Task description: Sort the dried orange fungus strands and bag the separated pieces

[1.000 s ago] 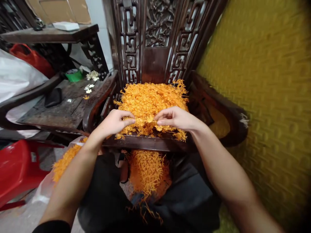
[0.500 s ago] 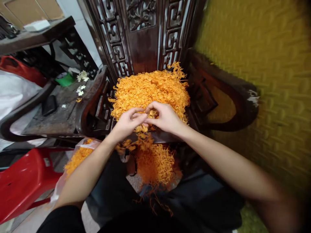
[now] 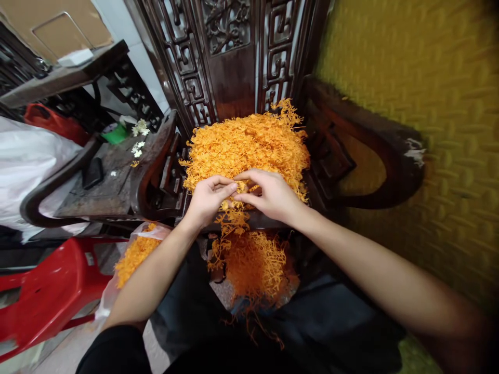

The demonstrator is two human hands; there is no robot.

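My left hand (image 3: pixel 208 200) is closed, thumb against fingertips, on a branching orange sprig (image 3: pixel 233 222) that looks like plastic flowers. My right hand (image 3: pixel 275 196) curls around the same sprig from the other side, its thumb a little apart from the bent fingers. Below both hands the sprig dangles past the chair seat's front edge. Behind my fingers a large heap of similar orange sprigs (image 3: pixel 245 145) covers the seat of a dark carved wooden chair (image 3: pixel 236 78). Under the seat edge, between my knees, lies a second mass of thin orange stems (image 3: pixel 259 265).
A clear bag of orange pieces (image 3: pixel 136 254) stands left, beside a red plastic chair (image 3: pixel 62 280). Another dark wooden chair (image 3: pixel 97 195) holds a black phone-like object (image 3: pixel 92 173), a green tape roll (image 3: pixel 115 133) and white flowers (image 3: pixel 138 148). A yellow textured surface (image 3: pixel 440 104) rises at right.
My right hand's thumb and fingers have spread slightly apart. The dangling sprig has swung down and hangs longer. The whole view has shifted a little to the left.
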